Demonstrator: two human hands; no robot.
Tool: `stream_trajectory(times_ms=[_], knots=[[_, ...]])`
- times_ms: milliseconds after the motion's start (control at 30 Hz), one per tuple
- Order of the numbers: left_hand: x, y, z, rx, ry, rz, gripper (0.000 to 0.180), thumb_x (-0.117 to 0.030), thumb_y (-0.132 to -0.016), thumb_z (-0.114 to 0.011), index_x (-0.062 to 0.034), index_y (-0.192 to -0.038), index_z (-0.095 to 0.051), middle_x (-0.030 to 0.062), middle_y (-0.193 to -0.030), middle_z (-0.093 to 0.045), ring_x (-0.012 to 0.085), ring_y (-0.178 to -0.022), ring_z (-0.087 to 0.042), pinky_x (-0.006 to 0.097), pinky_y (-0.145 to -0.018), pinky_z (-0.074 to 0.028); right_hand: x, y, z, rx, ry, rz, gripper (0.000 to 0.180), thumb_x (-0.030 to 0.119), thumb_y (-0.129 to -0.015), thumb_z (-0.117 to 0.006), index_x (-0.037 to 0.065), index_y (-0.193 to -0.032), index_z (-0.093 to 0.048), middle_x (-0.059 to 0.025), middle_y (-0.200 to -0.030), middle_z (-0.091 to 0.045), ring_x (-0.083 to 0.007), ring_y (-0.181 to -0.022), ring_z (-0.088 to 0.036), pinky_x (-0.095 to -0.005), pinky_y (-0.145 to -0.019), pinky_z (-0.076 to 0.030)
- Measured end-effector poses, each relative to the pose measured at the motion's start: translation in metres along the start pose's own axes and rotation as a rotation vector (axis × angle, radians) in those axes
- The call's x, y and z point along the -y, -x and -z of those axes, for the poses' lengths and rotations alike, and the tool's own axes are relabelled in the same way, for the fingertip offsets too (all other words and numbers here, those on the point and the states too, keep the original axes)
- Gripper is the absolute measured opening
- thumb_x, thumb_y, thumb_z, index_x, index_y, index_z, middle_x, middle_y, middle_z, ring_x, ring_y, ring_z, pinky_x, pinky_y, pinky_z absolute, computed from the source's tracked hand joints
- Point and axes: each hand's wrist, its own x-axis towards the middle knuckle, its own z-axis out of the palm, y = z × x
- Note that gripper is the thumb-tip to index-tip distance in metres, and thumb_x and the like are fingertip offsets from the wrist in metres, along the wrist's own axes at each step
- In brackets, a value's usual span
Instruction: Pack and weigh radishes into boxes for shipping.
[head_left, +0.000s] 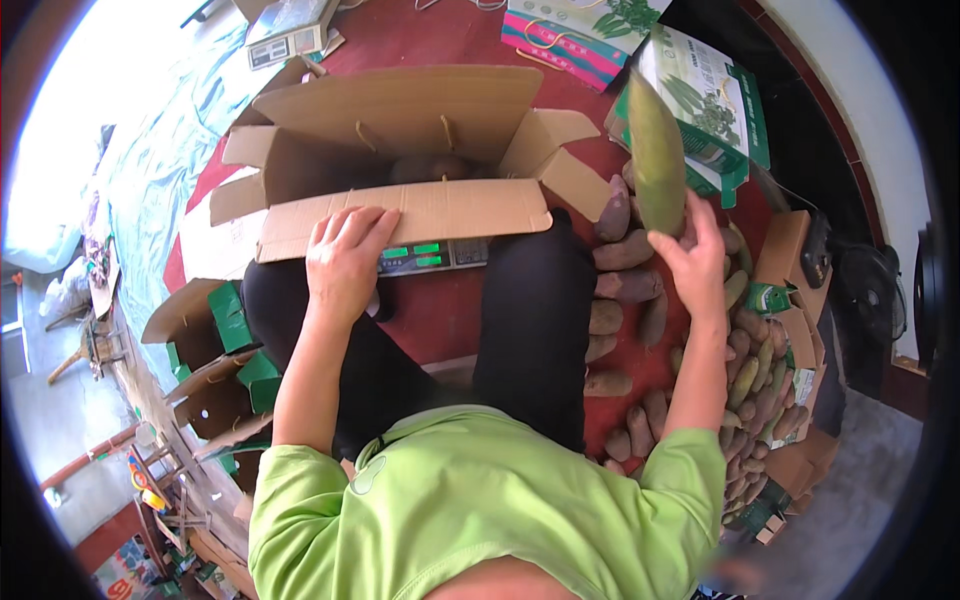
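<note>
Grip: right hand (697, 262), at the right of the frame, is clamped around the lower end of a long green bamboo shoot (655, 152), held upright with its tip toward the top edge.
Other hand: left hand (343, 262) lies flat, fingers spread, on the near flap of the open cardboard box (400, 110) at centre top; it closes on nothing.
Where the shoot is: lifted clear of the heap, above the tubers and just right of the box.
Doing it well: I judge that a firm hold low on the shoot with the flap pressed down gives a clear, steady opening; lowering it lengthwise would suit the box's long side and spare the tip.
Scale: one weighing scale (432, 256) with green digits, mostly hidden under the box.
Boxes: one open brown box in use; two printed green cartons (700, 100) at upper right; several folded ones at lower left, too jumbled to count.
Inside the box: one brownish lump shows; the rest is hidden.
Tubers: pile of sweet potatoes (625, 290) on the red mat, about a dozen purple-brown ones near the knee.
Shoots: one in hand, many more heaped at lower right, too crowded to count.
</note>
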Motion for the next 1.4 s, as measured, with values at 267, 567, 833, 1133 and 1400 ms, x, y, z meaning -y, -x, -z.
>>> stream_trajectory(times_ms=[267, 567, 833, 1133, 1400], knots=[[0.005, 0.000, -0.010, -0.012, 0.014, -0.007, 0.032, -0.006, -0.068, -0.055, -0.0093, -0.098, -0.064, 0.0029, -0.093, -0.060, 0.0224, -0.091, -0.057, 0.036, -0.080, -0.044, 0.053, -0.060, -0.049, 0.130, 0.445, 0.358, 0.052, 0.011, -0.065, -0.069, 0.007, -0.113, -0.052, -0.0095, -0.100, -0.054, -0.0302, -0.097, -0.050, -0.0373, -0.084, -0.042], [0.009, 0.001, -0.013, -0.010, -0.005, -0.005, 0.037, 0.001, -0.066, -0.057, -0.0111, -0.099, -0.065, 0.0027, -0.093, -0.061, 0.0222, -0.089, -0.058, 0.035, -0.078, -0.045, 0.075, -0.088, -0.107, 0.304, 0.652, 0.548, 0.053, 0.012, -0.067, -0.072, 0.003, -0.115, -0.050, -0.0107, -0.099, -0.053, -0.0278, -0.096, -0.051, -0.0411, -0.081, -0.045], [0.004, -0.003, -0.017, -0.007, 0.025, -0.005, 0.034, -0.004, -0.068, -0.054, -0.0132, -0.099, -0.065, 0.0018, -0.094, -0.060, 0.0214, -0.091, -0.057, 0.035, -0.081, -0.044, 0.056, -0.096, -0.119, 0.414, 0.609, 0.412, 0.057, 0.012, -0.068, -0.071, 0.005, -0.119, -0.049, -0.0130, -0.106, -0.052, -0.0314, -0.102, -0.050, -0.0401, -0.087, -0.044], [-0.002, 0.000, -0.016, 0.014, -0.005, 0.048, 0.034, 0.002, -0.073, -0.056, -0.0117, -0.102, -0.066, 0.0039, -0.096, -0.061, 0.0232, -0.090, -0.057, 0.034, -0.083, -0.044, -0.039, -0.016, -0.065, -0.327, -0.221, 0.069, 0.019, 0.008, -0.078, -0.064, 0.004, -0.097, -0.062, -0.0061, -0.083, -0.060, -0.0146, -0.072, -0.058, -0.0251, -0.067, -0.047], [-0.003, 0.002, -0.021, -0.012, -0.109, 0.095, 0.033, 0.000, -0.075, -0.058, -0.0119, -0.105, -0.065, 0.0040, -0.099, -0.063, 0.0248, -0.093, -0.058, 0.037, -0.086, -0.043, -0.226, 0.190, -0.045, -0.319, 0.062, -0.707, 0.018, 0.013, -0.076, -0.063, 0.003, -0.091, -0.064, -0.0125, -0.087, -0.066, -0.0219, -0.082, -0.064, -0.0309, -0.072, -0.049]])
